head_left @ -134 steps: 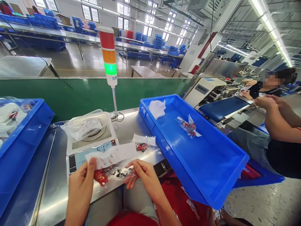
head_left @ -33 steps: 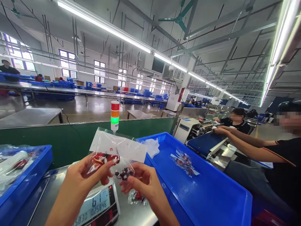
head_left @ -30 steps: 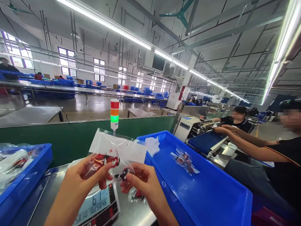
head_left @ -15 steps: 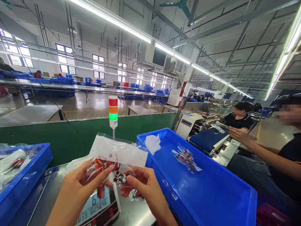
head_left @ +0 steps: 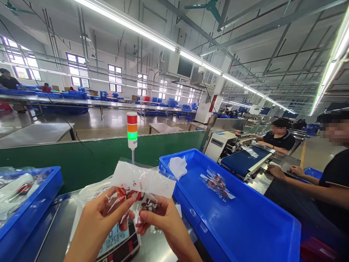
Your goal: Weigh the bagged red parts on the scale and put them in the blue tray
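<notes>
A clear plastic bag [head_left: 144,177] with a white printed paper and small red and dark parts inside is stretched between my hands. My left hand [head_left: 102,214] is closed on its left side, over the red parts. On the right side, the fingers of my right hand [head_left: 160,214] pinch the bag around the dark and silvery parts. Just below my hands is a digital scale [head_left: 117,242] with a lit display, partly covered by my left hand. More clear plastic packaging lies behind my left hand on the scale.
To the right stands a blue bin [head_left: 234,218] holding bagged parts [head_left: 217,185] and a white crumpled sheet [head_left: 177,166]. Another blue bin [head_left: 51,185] with bags is at left. A signal tower [head_left: 132,131] glows green. Two co-workers sit by a conveyor machine [head_left: 245,156].
My hands and the bag have shifted slightly right, and the bag is tilted a little differently. The nearer co-worker's hands have lowered from the conveyor to the bench.
</notes>
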`<state>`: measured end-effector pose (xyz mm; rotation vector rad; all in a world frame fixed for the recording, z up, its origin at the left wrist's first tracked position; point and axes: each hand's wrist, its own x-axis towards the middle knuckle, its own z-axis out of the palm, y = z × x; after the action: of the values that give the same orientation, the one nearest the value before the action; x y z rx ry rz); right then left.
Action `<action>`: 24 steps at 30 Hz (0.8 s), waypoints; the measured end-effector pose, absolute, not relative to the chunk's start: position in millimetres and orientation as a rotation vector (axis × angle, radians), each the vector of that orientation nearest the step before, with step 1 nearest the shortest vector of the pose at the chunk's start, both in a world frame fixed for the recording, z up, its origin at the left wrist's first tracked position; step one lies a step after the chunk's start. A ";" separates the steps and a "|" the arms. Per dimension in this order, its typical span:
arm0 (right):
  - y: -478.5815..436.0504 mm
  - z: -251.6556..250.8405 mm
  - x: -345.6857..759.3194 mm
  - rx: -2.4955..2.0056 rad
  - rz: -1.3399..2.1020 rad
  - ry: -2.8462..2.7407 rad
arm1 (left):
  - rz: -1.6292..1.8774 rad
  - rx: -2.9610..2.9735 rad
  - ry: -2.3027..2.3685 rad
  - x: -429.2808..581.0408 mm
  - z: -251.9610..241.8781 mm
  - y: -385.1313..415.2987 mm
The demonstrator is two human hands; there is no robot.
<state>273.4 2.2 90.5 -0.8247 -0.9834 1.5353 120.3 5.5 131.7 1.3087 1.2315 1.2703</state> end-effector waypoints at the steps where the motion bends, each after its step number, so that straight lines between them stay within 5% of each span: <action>1: 2.0 89.4 274.3 -0.827 1.540 -0.991 | 1.256 1.323 1.234 119.4 131.5 6.1; 24: 8.9 75.9 299.8 -0.920 1.376 -1.046 | 1.171 1.273 1.171 115.5 108.7 18.3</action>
<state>299.8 8.9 75.9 -0.9197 -1.0463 1.3765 115.5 18.3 108.7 1.2729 1.1711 1.1709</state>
